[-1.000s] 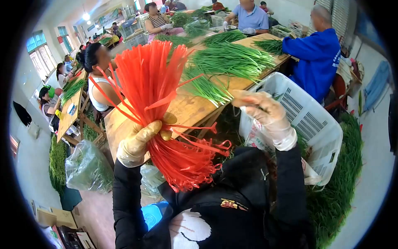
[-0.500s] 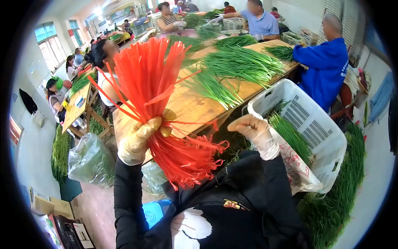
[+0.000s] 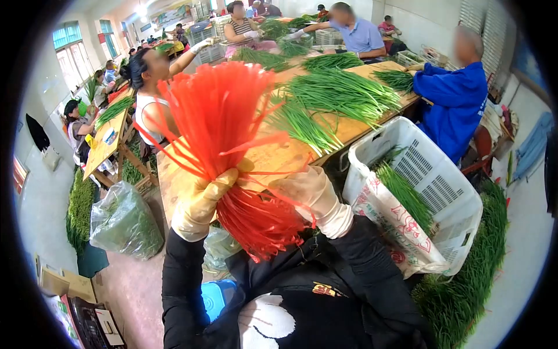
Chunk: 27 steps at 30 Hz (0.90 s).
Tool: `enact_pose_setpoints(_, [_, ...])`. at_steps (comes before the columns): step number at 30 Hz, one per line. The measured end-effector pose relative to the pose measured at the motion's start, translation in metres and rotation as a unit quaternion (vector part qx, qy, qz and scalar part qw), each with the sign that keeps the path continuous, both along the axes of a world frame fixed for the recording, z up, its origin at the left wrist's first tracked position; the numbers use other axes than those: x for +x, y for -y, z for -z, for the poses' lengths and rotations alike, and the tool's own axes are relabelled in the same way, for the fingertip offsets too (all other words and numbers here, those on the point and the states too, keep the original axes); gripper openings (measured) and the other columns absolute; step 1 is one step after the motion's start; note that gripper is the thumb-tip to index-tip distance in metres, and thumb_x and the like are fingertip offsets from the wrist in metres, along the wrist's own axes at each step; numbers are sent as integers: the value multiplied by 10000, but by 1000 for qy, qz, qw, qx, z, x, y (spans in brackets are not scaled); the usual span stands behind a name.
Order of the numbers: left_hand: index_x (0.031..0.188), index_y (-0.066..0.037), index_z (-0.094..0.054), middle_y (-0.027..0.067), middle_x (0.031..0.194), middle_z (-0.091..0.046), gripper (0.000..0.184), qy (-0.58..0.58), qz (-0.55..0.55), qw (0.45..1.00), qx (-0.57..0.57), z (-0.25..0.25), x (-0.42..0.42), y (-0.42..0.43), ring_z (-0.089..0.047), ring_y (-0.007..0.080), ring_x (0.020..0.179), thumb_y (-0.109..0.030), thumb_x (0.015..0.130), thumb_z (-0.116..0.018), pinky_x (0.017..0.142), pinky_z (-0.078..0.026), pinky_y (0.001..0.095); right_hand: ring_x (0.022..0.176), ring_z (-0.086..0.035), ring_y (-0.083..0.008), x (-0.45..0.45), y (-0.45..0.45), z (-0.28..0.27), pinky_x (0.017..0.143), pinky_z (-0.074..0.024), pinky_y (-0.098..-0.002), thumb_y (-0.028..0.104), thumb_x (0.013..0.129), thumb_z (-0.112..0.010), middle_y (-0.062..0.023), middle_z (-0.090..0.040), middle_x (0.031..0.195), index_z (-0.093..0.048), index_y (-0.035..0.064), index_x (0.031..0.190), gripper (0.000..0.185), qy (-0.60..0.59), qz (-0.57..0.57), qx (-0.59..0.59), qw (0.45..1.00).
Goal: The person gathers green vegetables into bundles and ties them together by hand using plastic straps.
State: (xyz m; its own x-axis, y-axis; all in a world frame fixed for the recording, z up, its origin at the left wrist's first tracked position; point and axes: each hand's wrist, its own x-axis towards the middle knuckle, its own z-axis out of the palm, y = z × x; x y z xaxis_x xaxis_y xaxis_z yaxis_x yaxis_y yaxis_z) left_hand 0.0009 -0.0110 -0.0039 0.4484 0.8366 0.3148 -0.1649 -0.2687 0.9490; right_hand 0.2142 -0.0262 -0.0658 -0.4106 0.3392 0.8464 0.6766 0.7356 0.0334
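A thick bundle of red plastic strips (image 3: 218, 122) stands upright in front of me, fanned out above and below its pinched middle. My left hand (image 3: 203, 200), in a pale glove, is closed round that middle. My right hand (image 3: 311, 195), gloved too, is at the right side of the bundle beside the loose strips; its fingertips are blurred, and whether they grip a strip cannot be made out. Behind the bundle, green stalks (image 3: 343, 96) lie in piles on the wooden table (image 3: 232, 160).
A white crate (image 3: 444, 180) with green stalks and a printed sack (image 3: 395, 224) is at the right. Greens heap (image 3: 471, 279) beside it. A plastic bag (image 3: 125, 221) stands at the left. Several people sit round the tables, one in a blue jacket (image 3: 453, 104).
My right hand has moved left from beside the crate to the bundle's right side. My left hand still holds the bundle. A person at the left has stretched out an arm.
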Motion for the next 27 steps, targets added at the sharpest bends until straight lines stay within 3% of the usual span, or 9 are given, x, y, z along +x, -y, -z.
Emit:
enact_pose_setpoints(5, [1071,-7,-527,128,1127,-547,306,184,-199,963,8,25,-25,-1,-510,216,1060,-232,863,-526,891,-410,369,635,-529,-189,1,14,8,595,-399,-335,205,716,-607,9,-517,608,-578,142,743,74,55,90,-82,991])
enact_pose_setpoints(11, [1039,-5,-534,87,830,-607,280,386,-314,867,-35,80,-158,39,-587,250,865,-238,891,-484,872,-447,403,565,-502,-213,54,21,72,545,-397,-336,181,749,-611,-12,-519,575,-641,129,794,75,64,140,-176,972])
enact_pose_setpoints(12, [1068,-15,-529,66,792,-595,293,393,-301,868,-23,97,-181,53,-588,243,862,-240,883,-496,856,-454,398,628,-557,-194,74,22,92,607,-439,-310,173,777,-596,-28,-612,669,-658,100,867,132,-17,109,-273,956])
enact_pose_setpoints(13, [1083,-20,-525,52,770,-586,303,370,-363,854,-53,119,-208,70,-585,230,829,-243,879,-503,835,-458,385,722,-589,-156,77,31,93,681,-452,-275,169,833,-534,-38,-658,815,-648,61,952,197,-216,77,-482,845])
enact_pose_setpoints(15, [1064,-36,-548,17,704,-553,308,290,-475,824,-105,166,-248,105,-557,187,708,-272,867,-526,771,-459,343,777,-581,-134,89,41,95,752,-428,-252,191,867,-457,-80,-644,878,-629,29,996,268,-308,65,-621,718])
enact_pose_setpoints(18, [780,-63,-567,14,674,-544,225,285,-608,697,-253,244,-268,152,-528,144,652,-277,799,-633,688,-442,298,498,-388,-65,92,64,108,502,-295,-199,294,890,-462,33,-421,522,-615,-10,964,348,-357,101,-605,705])
enact_pose_setpoints(22, [737,-70,-548,46,706,-559,201,356,-625,600,-351,419,-289,213,-542,185,671,-249,821,-587,689,-462,352,422,-276,-15,100,69,134,397,-202,-172,327,896,-452,66,-352,485,-582,-52,985,410,-443,74,-617,647])
enact_pose_setpoints(23, [763,-54,-547,61,719,-565,192,371,-642,521,-423,417,-277,210,-558,218,686,-233,822,-582,706,-478,402,422,-276,-15,96,70,138,397,-202,-172,327,896,-452,66,-352,485,-582,-52,985,410,-439,72,-623,643])
enact_pose_setpoints(27, [780,-45,-547,58,714,-566,172,411,-600,488,-483,453,-276,209,-562,214,668,-205,820,-593,674,-491,377,382,-205,-13,94,68,137,347,-183,-171,299,922,-415,76,-255,456,-503,-56,1111,412,-524,48,-609,593])
